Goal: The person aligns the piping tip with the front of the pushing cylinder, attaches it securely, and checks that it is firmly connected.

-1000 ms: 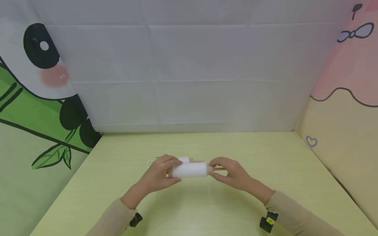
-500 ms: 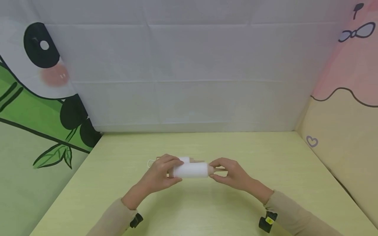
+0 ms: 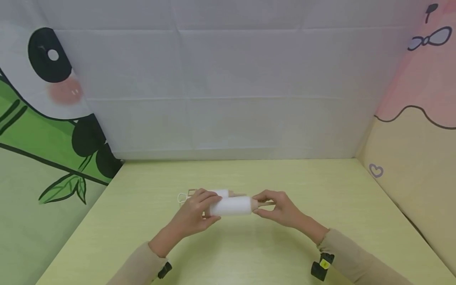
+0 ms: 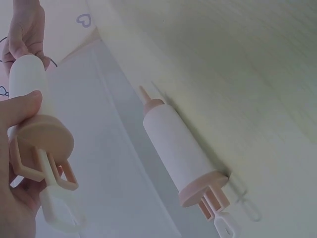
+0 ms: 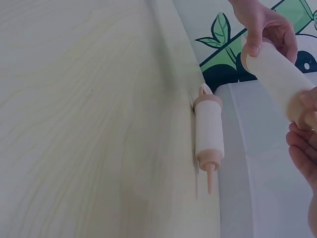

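An icing syringe (image 3: pixel 231 206) with a white barrel and beige end caps is held level above the table. My left hand (image 3: pixel 194 214) grips its plunger end; in the left wrist view the thumb (image 4: pixel 26 108) lies along the barrel, and a beige finger grip and white loop handle (image 4: pixel 59 210) stick out below. At the nozzle end, my right hand (image 3: pixel 283 210) pinches the beige cap, the thin nozzle (image 3: pixel 266 204) passing between thumb and fingers. A second, similar syringe (image 5: pixel 209 129) lies on the table behind, partly covered in the head view by the left hand and held syringe.
The pale wood-grain table (image 3: pixel 285 257) ends at a white cloth backdrop (image 3: pixel 231 118). Printed panels stand at both sides, a green one (image 3: pixel 28 166) at left and a pink and cream one (image 3: pixel 413 158) at right. Black wrist cameras (image 3: pixel 322 267) sit below the sleeves.
My left hand has shifted slightly to the right and nearer, baring more of the lying syringe's handle. The right hand keeps its hold with only a slight shift.
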{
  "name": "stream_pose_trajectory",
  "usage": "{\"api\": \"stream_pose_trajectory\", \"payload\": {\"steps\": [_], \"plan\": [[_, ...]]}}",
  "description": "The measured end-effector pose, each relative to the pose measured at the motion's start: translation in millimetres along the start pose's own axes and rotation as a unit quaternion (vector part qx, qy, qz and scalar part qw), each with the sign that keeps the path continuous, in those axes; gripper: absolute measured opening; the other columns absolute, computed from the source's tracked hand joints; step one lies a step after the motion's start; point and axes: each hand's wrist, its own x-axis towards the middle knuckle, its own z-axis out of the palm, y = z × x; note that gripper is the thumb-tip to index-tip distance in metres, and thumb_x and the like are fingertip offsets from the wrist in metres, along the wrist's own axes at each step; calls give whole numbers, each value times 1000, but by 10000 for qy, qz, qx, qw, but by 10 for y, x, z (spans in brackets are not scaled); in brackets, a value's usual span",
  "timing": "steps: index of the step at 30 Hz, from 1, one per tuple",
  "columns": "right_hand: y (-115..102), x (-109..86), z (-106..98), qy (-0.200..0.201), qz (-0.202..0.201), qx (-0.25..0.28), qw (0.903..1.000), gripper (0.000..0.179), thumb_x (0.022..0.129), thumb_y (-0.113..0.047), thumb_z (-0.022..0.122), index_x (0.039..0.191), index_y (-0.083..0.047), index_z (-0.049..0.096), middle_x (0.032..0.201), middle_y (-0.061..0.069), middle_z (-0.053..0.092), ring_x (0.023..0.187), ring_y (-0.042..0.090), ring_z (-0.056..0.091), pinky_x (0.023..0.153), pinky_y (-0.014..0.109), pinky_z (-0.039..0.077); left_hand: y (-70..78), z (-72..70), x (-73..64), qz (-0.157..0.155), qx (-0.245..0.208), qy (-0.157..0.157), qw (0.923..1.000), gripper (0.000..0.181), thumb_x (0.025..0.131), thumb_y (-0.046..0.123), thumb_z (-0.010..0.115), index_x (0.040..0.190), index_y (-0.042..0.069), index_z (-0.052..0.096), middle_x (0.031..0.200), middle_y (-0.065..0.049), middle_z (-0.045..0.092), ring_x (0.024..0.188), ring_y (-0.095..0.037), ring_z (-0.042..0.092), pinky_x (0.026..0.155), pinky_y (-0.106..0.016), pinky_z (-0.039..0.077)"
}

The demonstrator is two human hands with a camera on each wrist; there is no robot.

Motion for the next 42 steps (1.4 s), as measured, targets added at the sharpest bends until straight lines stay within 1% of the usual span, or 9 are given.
{"api": "stream_pose_trajectory", "payload": {"steps": [4,8,13,15,19,24,31,37,42], "plan": [[22,-8,29,20,480,167,9987,24,74,5,70,96,4,61,91,16,65,81,25,65,67,41,54,-9,-4,7,11,91,18,10000,51,56,14,86,99,2,63,96,-8,63,86,-22,55,65,-30,52],[57,-34,64,-26,853,147,9962,26,75,1,70,100,1,60,96,12,64,87,23,63,73,40,53,-22,-11,2,-111,85,-111,9998,50,56,14,86,99,3,63,96,-8,63,87,-22,55,66,-31,52],[72,-62,61,-137,791,-92,9967,30,75,1,71,102,0,60,99,11,63,92,22,60,77,37,51,-58,-7,-88,-311,42,-405,9987,49,57,15,85,98,4,63,96,-7,62,88,-22,56,69,-33,51],[83,-84,39,-157,802,-169,9965,30,76,0,70,103,-1,60,100,9,64,94,22,60,78,39,50,-73,-13,-137,-382,51,-536,9978,48,57,16,85,98,5,63,95,-6,62,88,-21,56,76,-39,51],[286,-198,4,-172,908,-286,9953,32,78,-11,71,108,-12,60,104,0,63,98,20,59,81,39,49,-116,-29,-248,-444,89,-647,9969,47,56,16,85,96,5,63,94,-4,61,87,-21,57,80,-43,49],[460,-317,-55,-108,932,-411,9947,34,77,-18,73,109,-16,61,106,-4,62,99,24,58,82,36,49,-187,-29,-404,-560,22,-644,9963,48,54,14,85,96,5,63,95,-5,60,88,-22,57,67,-32,51],[480,-395,-140,-108,1126,-495,9923,33,77,-19,73,107,-16,61,105,-5,62,99,21,58,82,35,49,-257,-50,-593,-824,14,-714,9940,49,53,15,86,95,6,64,98,-7,61,87,-21,58,66,-30,52],[497,-442,-169,-103,1045,-541,9930,33,78,-17,72,108,-14,59,104,-1,62,96,21,59,78,33,50,-248,-81,-673,-1028,-106,-895,9906,46,54,11,85,95,5,65,95,-8,61,83,-19,57,64,-26,50],[482,-470,-186,-43,1078,-525,9928,35,77,-16,73,109,-14,59,104,-2,62,95,19,58,78,31,50,-220,-41,-700,-1247,-278,-1041,9863,45,54,9,84,94,5,65,95,-7,61,83,-19,57,64,-24,50]]}}
